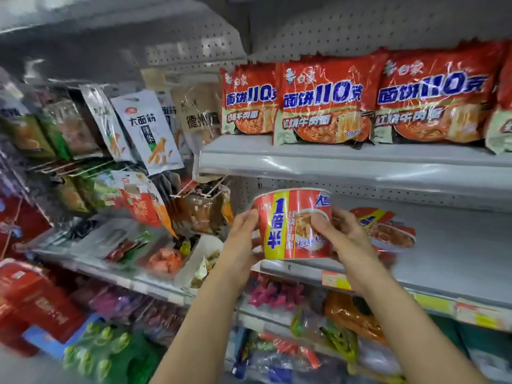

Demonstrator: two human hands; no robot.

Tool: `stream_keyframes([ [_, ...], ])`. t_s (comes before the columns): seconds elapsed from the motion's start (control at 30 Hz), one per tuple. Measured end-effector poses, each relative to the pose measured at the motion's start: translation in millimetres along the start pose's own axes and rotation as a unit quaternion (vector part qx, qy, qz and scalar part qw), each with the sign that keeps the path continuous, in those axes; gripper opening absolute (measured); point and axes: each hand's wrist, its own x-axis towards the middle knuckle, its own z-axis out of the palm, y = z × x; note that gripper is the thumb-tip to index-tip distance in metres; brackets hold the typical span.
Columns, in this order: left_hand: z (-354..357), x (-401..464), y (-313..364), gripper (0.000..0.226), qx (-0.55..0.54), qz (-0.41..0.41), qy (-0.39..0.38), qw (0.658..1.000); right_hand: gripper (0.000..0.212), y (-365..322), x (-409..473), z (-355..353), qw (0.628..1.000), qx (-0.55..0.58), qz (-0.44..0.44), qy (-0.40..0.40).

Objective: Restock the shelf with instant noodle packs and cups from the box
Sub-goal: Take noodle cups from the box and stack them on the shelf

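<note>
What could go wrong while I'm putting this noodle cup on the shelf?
The noodle cup, held between your left hand and right hand, sits at the front lip of the middle shelf; released there, it might tip off. Pushed back carelessly, it could knock the other cup behind your right hand.

Both bare forearms reaching up and forward from the lower edge. Left hand point(243, 234) curled, fingers gripping, thumb up. Right hand point(346, 234) facing it, fingers curled inward, gripping, wrist bent slightly.
</note>
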Motion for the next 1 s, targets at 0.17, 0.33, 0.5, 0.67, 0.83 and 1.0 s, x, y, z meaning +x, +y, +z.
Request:
stream_keyframes([
  [0.17, -30, 36, 11, 0.037, 0.062, 0.036, -0.074, 0.995, 0.077, 0, 22, 18, 0.999, -0.031, -0.011, -0.009],
  [0.33, -54, 75, 23, 0.052, 0.088, 0.048, -0.150, 0.984, 0.056, -2, 51, 27, 0.996, -0.075, -0.026, -0.046],
  [0.5, -59, 111, 35, 0.052, 0.076, 0.031, -0.189, 0.978, 0.060, 7, 81, 39, 0.993, -0.111, -0.028, -0.033],
  [0.67, -56, 133, 31, 0.045, 0.092, 0.034, -0.190, 0.977, 0.066, 18, 99, 38, 0.989, -0.145, -0.019, -0.028],
  [0.83, -58, 139, 22, 0.048, 0.100, 0.036, -0.193, 0.975, 0.073, 27, 104, 35, 0.988, -0.155, 0.005, -0.029],
  [1.0, -61, 140, 18, 0.046, 0.083, 0.029, -0.197, 0.976, 0.073, 29, 108, 36, 0.984, -0.173, 0.001, -0.026],
])
